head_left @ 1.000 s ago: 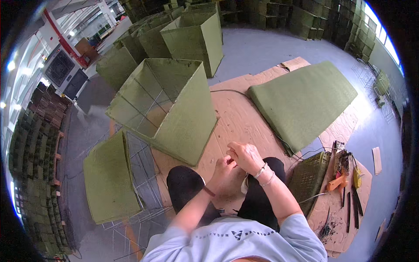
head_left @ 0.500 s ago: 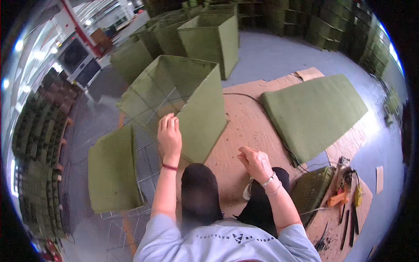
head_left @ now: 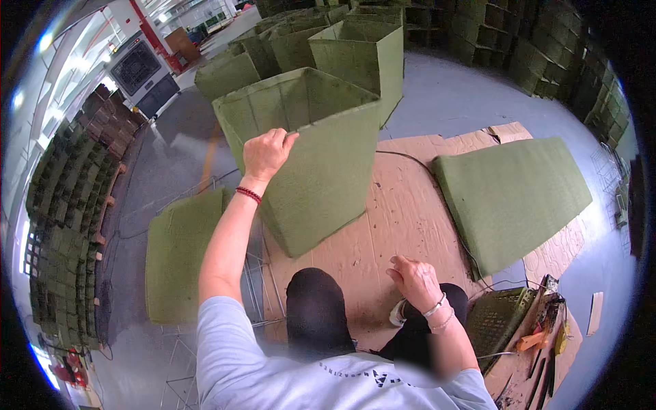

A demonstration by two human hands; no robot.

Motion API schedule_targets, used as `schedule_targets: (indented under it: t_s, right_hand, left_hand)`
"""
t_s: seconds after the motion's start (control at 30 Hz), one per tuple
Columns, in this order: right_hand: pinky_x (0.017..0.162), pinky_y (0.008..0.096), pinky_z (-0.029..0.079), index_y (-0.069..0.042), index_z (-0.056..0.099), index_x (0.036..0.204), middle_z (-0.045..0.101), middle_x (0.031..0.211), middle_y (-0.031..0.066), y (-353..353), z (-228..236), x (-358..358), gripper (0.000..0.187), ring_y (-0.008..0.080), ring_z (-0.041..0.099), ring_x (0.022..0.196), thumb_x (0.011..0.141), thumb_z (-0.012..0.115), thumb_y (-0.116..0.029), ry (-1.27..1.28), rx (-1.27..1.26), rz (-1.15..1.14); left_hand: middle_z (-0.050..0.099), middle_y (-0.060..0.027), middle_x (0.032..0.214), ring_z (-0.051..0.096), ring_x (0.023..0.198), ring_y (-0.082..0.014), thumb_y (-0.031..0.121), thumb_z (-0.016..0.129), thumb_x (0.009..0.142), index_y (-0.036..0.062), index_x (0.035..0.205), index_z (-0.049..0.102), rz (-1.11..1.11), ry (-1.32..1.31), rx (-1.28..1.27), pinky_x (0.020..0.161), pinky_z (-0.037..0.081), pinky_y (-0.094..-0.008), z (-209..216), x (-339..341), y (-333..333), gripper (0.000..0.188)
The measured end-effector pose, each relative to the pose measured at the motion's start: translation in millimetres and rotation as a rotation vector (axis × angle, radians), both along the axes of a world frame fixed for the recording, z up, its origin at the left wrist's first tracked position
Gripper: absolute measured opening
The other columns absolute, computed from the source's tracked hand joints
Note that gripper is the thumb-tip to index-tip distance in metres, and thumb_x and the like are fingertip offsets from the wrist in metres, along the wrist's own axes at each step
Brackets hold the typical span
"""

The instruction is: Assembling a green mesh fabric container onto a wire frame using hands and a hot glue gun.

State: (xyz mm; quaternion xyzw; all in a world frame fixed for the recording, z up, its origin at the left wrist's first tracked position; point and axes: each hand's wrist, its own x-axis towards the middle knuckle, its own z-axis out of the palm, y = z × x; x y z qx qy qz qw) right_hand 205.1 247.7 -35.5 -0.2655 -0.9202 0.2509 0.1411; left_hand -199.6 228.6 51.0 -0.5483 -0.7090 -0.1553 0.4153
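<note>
A tall, open-topped green fabric bin (head_left: 321,174) stands on the cardboard in front of me. My left hand (head_left: 268,154) is closed over its rim at the near corner, with the thumb pointing right. Above the cardboard by my right knee, my right hand (head_left: 415,280) is loosely bent with fingers apart and holds nothing. To the left, a green fabric panel (head_left: 179,263) lies over thin metal wire frames (head_left: 258,290). On the right, a larger padded-looking green piece (head_left: 514,201) lies flat.
Brown cardboard (head_left: 342,273) covers the floor before me. Several green bins (head_left: 359,58) stand behind. At lower right are a dark green perforated crate (head_left: 502,316), an orange-handled tool (head_left: 531,340) and black strips. Stacked green pieces (head_left: 65,253) line the left. A black cable (head_left: 403,156) crosses the cardboard.
The bin has swung more upright, and the wire frame seen through its opening is out of sight. My left hand has moved up along with its rim. My right hand stays low.
</note>
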Motion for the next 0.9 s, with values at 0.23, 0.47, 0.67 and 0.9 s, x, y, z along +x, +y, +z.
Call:
schedule_targets:
  t_s: [0.23, 0.47, 0.67, 0.9]
  right_hand:
    - [0.064, 0.0431, 0.05, -0.004, 0.056, 0.088, 0.063, 0.076, 0.0173, -6.8, -5.4, -12.7, 0.022, 0.0347, 0.064, 0.073, 0.086, 0.064, -0.025, -0.048, 0.025, 0.027]
    - [0.063, 0.0434, 0.05, -0.004, 0.055, 0.086, 0.063, 0.076, 0.0174, -1.9, -3.4, -12.2, 0.023, 0.0353, 0.064, 0.073, 0.086, 0.064, -0.025, -0.099, -0.012, -0.007]
    - [0.064, 0.043, 0.05, -0.003, 0.055, 0.085, 0.063, 0.075, 0.0167, -4.4, -4.0, -13.3, 0.024, 0.0347, 0.065, 0.073, 0.085, 0.065, -0.025, -0.104, -0.007, 0.026]
    - [0.065, 0.0445, 0.05, -0.004, 0.061, 0.101, 0.065, 0.074, 0.018, 1.1, -12.4, -4.9, 0.028, 0.0345, 0.065, 0.074, 0.084, 0.066, -0.026, -0.18, -0.015, -0.026]
  left_hand:
    - [0.06, -0.0039, 0.059, 0.062, 0.055, -0.0239, 0.042, 0.061, 0.089, 0.0119, 0.06, 0.058, -0.096, -0.071, -0.164, 0.05, 0.047, -0.0374, 4.1, -67.2, 18.8, 0.042]
    - [0.043, -0.0117, 0.142, 0.032, 0.137, -0.0301, 0.03, 0.05, 0.096, 0.0063, 0.132, 0.048, 0.47, -0.089, 0.014, 0.108, 0.029, -0.0562, -1.7, -130.8, 32.7, 0.042]
    - [0.037, -0.0146, 0.148, 0.025, 0.141, -0.0315, 0.054, 0.045, 0.094, 0.0038, 0.143, 0.037, 0.093, -0.352, -0.009, 0.114, 0.021, -0.0542, -73.7, -78.9, 69.7, 0.07]
    - [0.044, -0.0192, 0.142, 0.034, 0.137, -0.0329, 0.047, 0.047, 0.095, 0.0029, 0.14, 0.039, 0.212, -0.436, -0.347, 0.112, 0.025, -0.0545, -73.5, -122.8, 70.7, 0.064]
